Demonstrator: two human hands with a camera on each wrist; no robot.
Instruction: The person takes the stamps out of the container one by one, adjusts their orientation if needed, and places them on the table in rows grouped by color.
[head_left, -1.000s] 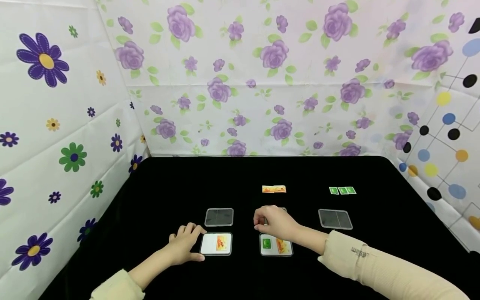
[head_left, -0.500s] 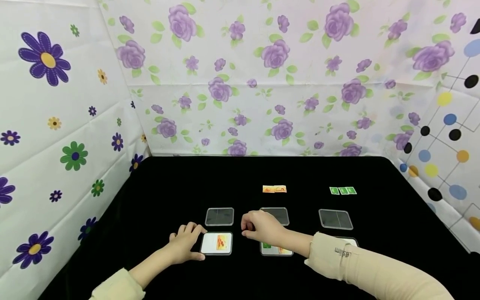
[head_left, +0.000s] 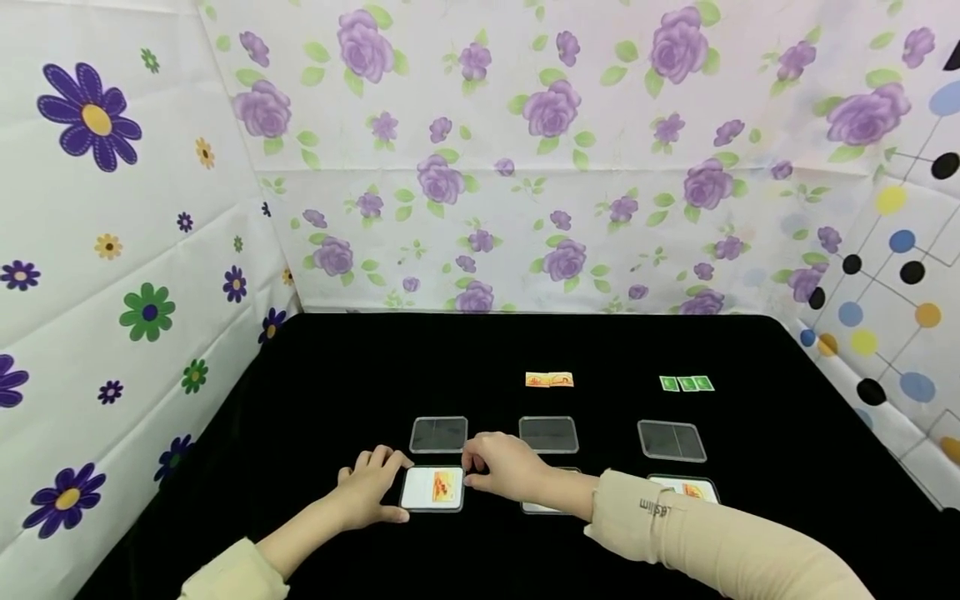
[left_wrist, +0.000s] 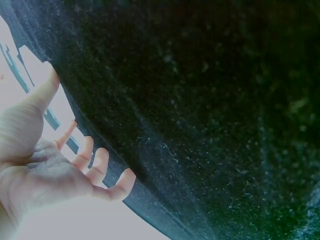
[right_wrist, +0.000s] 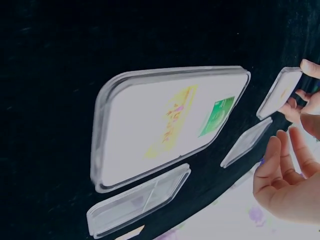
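A clear-rimmed flat case with a white insert [head_left: 417,488] lies before me, an orange stamp-like card [head_left: 444,487] on its right half. My left hand [head_left: 365,492] spreads index finger and thumb at its left corners; the left wrist view shows that hand [left_wrist: 55,155] with loose fingers. My right hand [head_left: 506,467], fingers bent, is beside the case's right edge. Whether it pinches anything is hidden, also in the right wrist view of this hand [right_wrist: 290,185]. Partly under my right arm is a middle case [right_wrist: 135,125] bearing a green card [right_wrist: 217,116] and an orange one [right_wrist: 172,120].
Behind the cases lie clear covers: left [head_left: 439,435], middle [head_left: 549,435] and right [head_left: 672,441]. A third case [head_left: 693,486] is partly behind the right sleeve. Farther back are orange cards [head_left: 549,380] and green cards [head_left: 687,383] on the black tabletop [head_left: 337,375].
My right hand has moved left and slightly nearer, from over the middle case and cover to the left case's right edge. The left hand stays in place.
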